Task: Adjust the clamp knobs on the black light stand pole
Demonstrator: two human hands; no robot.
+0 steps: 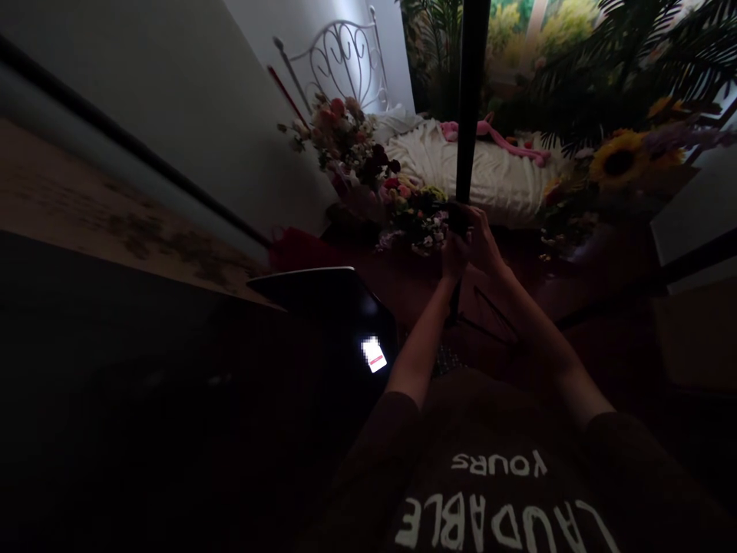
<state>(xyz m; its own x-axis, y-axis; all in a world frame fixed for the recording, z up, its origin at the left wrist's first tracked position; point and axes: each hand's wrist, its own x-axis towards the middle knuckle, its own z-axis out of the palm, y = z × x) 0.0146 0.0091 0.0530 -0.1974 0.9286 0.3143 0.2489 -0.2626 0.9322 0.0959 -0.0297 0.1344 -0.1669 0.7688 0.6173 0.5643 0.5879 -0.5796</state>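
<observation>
A dark upright pole (pixel 469 100) runs down from the top edge to a stand with thin legs (pixel 495 315). Both hands meet at a dark part low on this pole. My right hand (pixel 480 238) is closed around it, fingers bent over its upper side. Just to the left and slightly lower, my left hand (pixel 454 255) is closed at the same spot. Dim light hides the exact shape of the part between them.
Flowers (pixel 345 138) stand left of the pole, before a bed with a cream cover (pixel 420 153) and a pink plush toy (pixel 507 142). Sunflowers (pixel 617 161) are at right. A dark panel (pixel 328 296) and a small lit screen (pixel 375 356) lie left of my forearms.
</observation>
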